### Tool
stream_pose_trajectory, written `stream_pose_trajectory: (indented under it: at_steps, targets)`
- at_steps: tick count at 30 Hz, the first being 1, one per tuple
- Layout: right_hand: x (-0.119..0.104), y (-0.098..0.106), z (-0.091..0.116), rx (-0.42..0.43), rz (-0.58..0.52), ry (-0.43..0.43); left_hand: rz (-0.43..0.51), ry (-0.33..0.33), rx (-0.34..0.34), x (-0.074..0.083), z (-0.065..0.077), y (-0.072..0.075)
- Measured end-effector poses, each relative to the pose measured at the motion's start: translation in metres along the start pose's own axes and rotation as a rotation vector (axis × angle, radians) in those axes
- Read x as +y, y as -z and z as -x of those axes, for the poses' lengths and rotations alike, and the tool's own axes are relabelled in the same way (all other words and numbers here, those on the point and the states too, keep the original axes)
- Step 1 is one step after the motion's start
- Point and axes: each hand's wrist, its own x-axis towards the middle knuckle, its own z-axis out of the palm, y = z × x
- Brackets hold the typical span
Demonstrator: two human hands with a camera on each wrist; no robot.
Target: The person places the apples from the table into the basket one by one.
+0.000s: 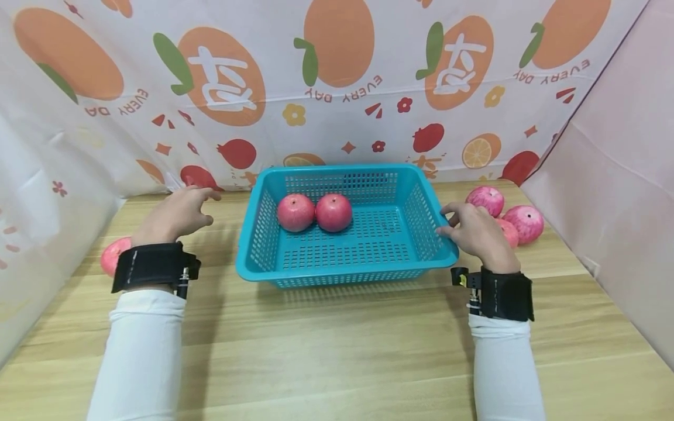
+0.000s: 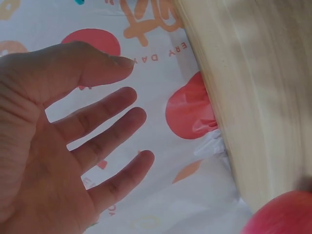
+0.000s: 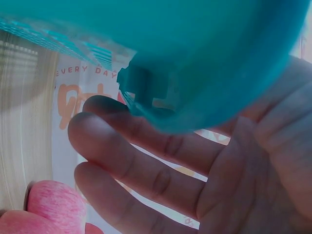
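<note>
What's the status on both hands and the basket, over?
Left hand empty, clear of basket. Right hand grips basket's right rim. Two apples inside; three apples beyond right hand, one apple by left wrist. Nothing visibly blocking.

A turquoise plastic basket (image 1: 347, 269), rectangular with rounded corners and slotted walls, has its open top facing up. The right hand (image 1: 476, 231) grips its right-hand rim. Two smooth, rosy-red apples (image 1: 295, 213) sit side by side on the basket's floor, touching, toward the back left, each with a small dimple on top. The left hand (image 1: 176, 216), its fingers spread, hangs apart from the basket's left side, near a pinkish-red apple (image 1: 112, 258) partly hidden by the wrist. Three more apples (image 1: 485, 201) cluster beyond the right hand, two of them streaked pink and white.
</note>
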Motion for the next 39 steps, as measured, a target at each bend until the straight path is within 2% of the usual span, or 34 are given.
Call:
stream_pose_trajectory:
  at_steps: [9, 16, 23, 28, 35, 39]
  targets:
    - [-0.001, 0.001, 0.000, 0.003, -0.003, -0.003, -0.014, 0.052, 0.046, -0.010, 0.008, -0.002]
    - [0.000, 0.000, 0.000, 0.002, -0.002, -0.003, -0.028, 0.084, 0.044, -0.019, 0.014, -0.003]
    - [0.000, 0.000, 0.001, 0.004, -0.002, -0.003, -0.033, 0.123, 0.072, -0.028, 0.021, -0.003]
    - [0.001, 0.000, 0.001, -0.004, 0.002, 0.001, -0.031, 0.195, 0.032, -0.032, 0.027, -0.005]
    - [0.001, -0.001, 0.001, 0.000, 0.004, 0.001, -0.018, 0.246, -0.027, -0.037, 0.034, -0.006]
    - [0.001, -0.001, 0.001, 0.003, 0.006, 0.002, -0.008, 0.304, -0.067, -0.038, 0.038, -0.006]
